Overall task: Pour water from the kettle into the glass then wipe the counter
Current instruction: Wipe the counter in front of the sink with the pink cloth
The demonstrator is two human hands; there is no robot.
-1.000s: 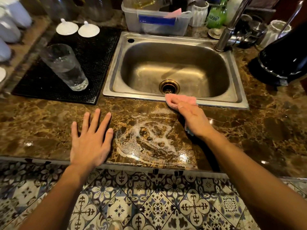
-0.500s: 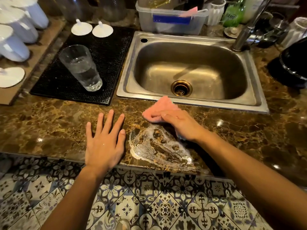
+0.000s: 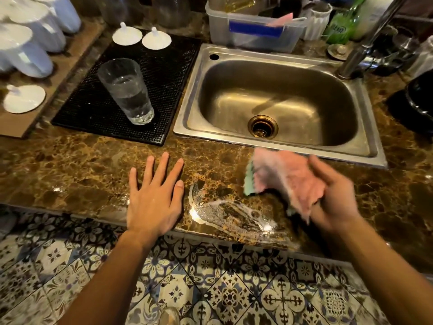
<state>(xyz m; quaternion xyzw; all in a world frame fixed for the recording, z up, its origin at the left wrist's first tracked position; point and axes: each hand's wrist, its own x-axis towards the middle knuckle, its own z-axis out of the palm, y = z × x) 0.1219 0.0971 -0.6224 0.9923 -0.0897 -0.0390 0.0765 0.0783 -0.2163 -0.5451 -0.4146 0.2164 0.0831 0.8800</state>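
1. One glass [image 3: 127, 92] stands upright on one black mat [image 3: 164, 73] at about ten o'clock on the marble surface [image 3: 70, 165].
2. Two white round lids [image 3: 141, 38] sit side by side at the mat's far edge, at eleven o'clock; a third white lid [image 3: 24, 98] lies at nine o'clock on a cardboard sheet, beside a row of white containers [image 3: 28, 41].
3. One steel sink [image 3: 372, 127] sits at about one o'clock, its basin bare apart from a brass drain [image 3: 262, 126].
4. One left hand [image 3: 154, 195] rests palm down on the surface at centre, fingers released and spread, flat against the marble.
5. One right hand [image 3: 332, 193] at three o'clock is raised off the surface and blurred, its fingers clenched around one pink cloth [image 3: 288, 177] with a green edge.
6. A foamy wet patch [image 3: 229, 214] lies on the surface between the two hands, near the front edge.
7. The glass holds clear water, about half full.
8. One clear plastic tub [image 3: 255, 31] behind the sink, at twelve o'clock, holds items too blurred to name.
9. A black kettle [image 3: 419, 99] is partly visible at the right edge, at two o'clock.
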